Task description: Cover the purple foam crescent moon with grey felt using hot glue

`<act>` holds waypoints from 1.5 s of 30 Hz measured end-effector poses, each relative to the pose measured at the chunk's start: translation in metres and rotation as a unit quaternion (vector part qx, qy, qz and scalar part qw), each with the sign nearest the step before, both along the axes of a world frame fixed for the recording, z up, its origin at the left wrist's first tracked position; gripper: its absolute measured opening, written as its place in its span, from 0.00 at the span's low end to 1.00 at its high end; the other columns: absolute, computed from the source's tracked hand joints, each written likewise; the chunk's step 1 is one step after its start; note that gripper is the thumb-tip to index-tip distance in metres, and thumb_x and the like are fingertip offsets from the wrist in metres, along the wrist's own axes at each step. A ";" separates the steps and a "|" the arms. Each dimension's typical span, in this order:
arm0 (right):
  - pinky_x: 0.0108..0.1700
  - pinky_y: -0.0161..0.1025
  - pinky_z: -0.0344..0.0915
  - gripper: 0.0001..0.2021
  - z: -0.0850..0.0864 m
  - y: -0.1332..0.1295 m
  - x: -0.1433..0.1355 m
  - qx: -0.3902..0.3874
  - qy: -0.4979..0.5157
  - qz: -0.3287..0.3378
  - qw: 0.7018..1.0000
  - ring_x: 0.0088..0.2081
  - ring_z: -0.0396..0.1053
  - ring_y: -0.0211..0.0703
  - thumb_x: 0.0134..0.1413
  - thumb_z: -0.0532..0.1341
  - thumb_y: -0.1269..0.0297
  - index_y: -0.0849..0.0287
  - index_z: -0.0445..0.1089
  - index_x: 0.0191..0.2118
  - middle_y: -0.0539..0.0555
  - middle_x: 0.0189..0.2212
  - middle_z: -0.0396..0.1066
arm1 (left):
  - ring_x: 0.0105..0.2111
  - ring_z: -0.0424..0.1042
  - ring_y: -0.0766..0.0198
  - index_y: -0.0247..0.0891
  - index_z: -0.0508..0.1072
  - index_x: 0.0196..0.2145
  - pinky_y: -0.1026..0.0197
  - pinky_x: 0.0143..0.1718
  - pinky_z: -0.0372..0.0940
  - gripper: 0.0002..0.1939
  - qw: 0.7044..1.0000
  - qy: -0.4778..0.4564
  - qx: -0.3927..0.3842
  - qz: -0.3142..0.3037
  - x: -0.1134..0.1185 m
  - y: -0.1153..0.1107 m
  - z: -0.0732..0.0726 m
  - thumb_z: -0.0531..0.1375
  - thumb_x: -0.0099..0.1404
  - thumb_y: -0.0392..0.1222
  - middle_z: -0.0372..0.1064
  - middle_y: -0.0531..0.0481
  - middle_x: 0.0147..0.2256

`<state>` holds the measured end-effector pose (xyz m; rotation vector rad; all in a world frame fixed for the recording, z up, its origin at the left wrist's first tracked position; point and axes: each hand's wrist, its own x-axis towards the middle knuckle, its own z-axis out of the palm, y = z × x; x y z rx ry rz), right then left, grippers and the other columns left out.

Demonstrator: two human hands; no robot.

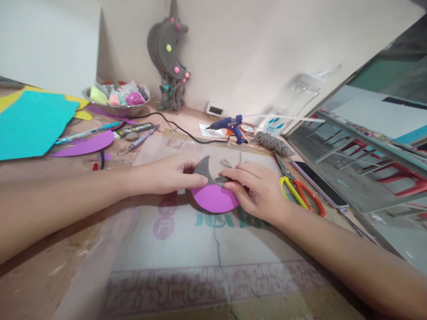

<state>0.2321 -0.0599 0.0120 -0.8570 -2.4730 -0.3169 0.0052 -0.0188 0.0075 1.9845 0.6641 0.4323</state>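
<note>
L hand [163, 174] & R hand [262, 189] each pinch an edge of the purple paper piece w/ grey yarn-like wrapping [215, 198], held just above the printed pale board [167, 249]; if either pinch slackens, the wrapping could prob. slip or unwind, & the loose grey strand could snag. Board lies on a worn brownish tabletop [66, 284] against a pale wall [230, 58], w/ red stools [413, 180] & long grey-framed tables [376, 151] beyond, R side.

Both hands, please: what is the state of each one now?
Left hand: closed, pinching the grey cord-wrapped piece.
Right hand: closed, pinching the same piece's right side.
</note>
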 end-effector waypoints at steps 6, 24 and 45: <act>0.33 0.37 0.60 0.11 -0.002 0.000 0.002 -0.014 -0.001 -0.001 1.000 0.29 0.64 0.39 0.59 0.56 0.63 0.64 0.71 0.42 0.55 0.29 0.70 | 0.29 0.62 0.70 0.34 0.69 0.33 0.68 0.31 0.58 0.08 1.000 -0.001 0.000 0.004 0.000 -0.001 0.001 0.54 0.61 0.41 0.62 0.55 0.29; 0.31 0.37 0.58 0.11 0.001 -0.001 -0.003 0.007 -0.037 -0.009 0.999 0.28 0.62 0.39 0.60 0.54 0.62 0.63 0.71 0.40 0.54 0.26 0.69 | 0.26 0.58 0.71 0.35 0.65 0.27 0.68 0.27 0.55 0.07 1.000 -0.001 0.002 0.005 0.000 -0.001 0.003 0.54 0.60 0.41 0.59 0.57 0.25; 0.31 0.36 0.59 0.11 -0.001 0.001 -0.003 -0.048 0.009 -0.010 0.999 0.29 0.65 0.38 0.60 0.55 0.61 0.62 0.71 0.39 0.54 0.27 0.70 | 0.31 0.63 0.67 0.35 0.70 0.32 0.66 0.32 0.59 0.09 1.000 -0.008 -0.029 0.007 -0.001 0.000 0.001 0.55 0.61 0.44 0.65 0.54 0.30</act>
